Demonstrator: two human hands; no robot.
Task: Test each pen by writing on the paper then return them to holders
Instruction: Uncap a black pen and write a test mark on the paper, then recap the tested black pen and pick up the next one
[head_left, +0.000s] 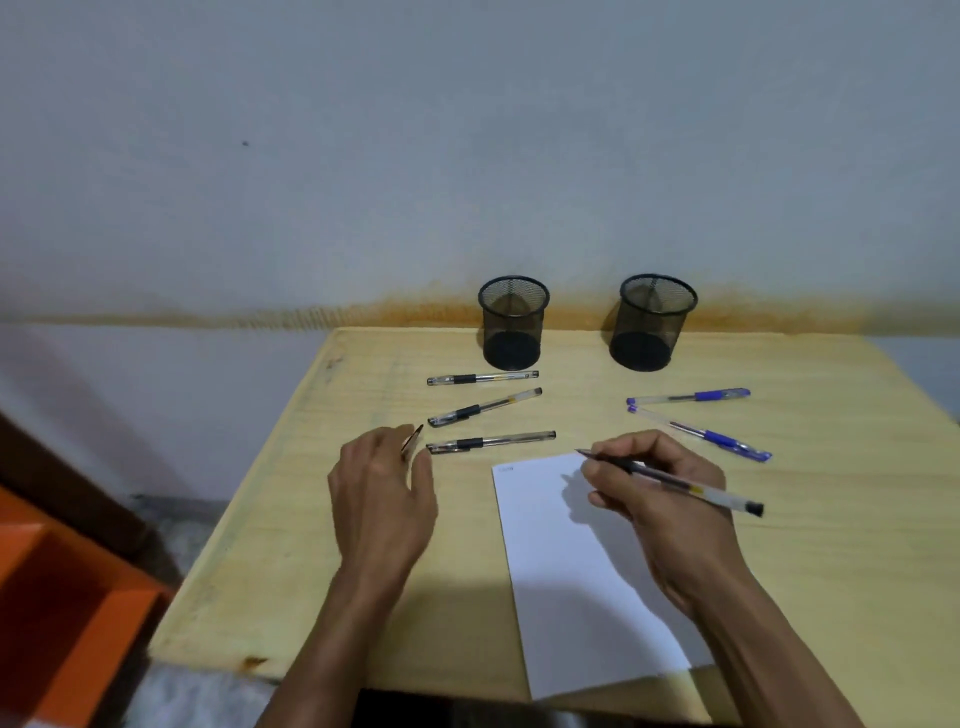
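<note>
My right hand (660, 499) grips an uncapped black pen (696, 488), its tip pointing up-left just above the top of the white paper (576, 561). My left hand (382, 493) pinches the pen's cap (412, 441) left of the paper. Three black pens (483, 378) (485, 407) (491, 442) lie in front of the left mesh holder (513, 322). Two blue pens (688, 397) (698, 433) lie in front of the right mesh holder (653, 322). Both holders look empty.
The wooden table (311, 545) stands against a grey wall. Its left edge drops off to the floor, where an orange box (57, 613) sits. A dark object (436, 709) shows at the table's near edge.
</note>
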